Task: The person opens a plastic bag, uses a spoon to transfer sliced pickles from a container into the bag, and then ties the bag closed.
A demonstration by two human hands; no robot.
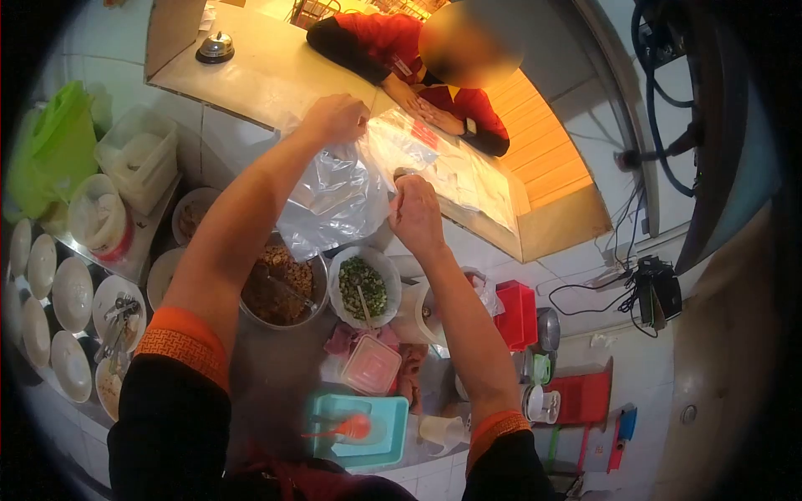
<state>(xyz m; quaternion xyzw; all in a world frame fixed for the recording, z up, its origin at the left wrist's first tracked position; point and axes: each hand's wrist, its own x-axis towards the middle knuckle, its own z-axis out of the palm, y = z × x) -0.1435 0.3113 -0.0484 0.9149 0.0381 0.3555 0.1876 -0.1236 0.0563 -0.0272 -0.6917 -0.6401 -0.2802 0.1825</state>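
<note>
A clear plastic bag [334, 196] hangs between my hands at the serving window. My left hand [337, 118] is closed at the bag's top, fingers curled. Lower and to the right, my right hand [416, 210] is closed beside the bag's right edge; a small dark thing shows at its fingertips, too small to name, and its grip on the bag is partly hidden. Below the bag are a metal pot [282, 288] of brown chopped food and a white bowl [365, 286] of chopped greens with a spoon in it.
Across the window ledge [276, 63] leans a person in red [384, 50], hands together near printed sheets [468, 179]. A call bell [215, 48] stands at left. Several white bowls [73, 296] line the left side. A turquoise tray [397, 430] holds an orange ladle [355, 426].
</note>
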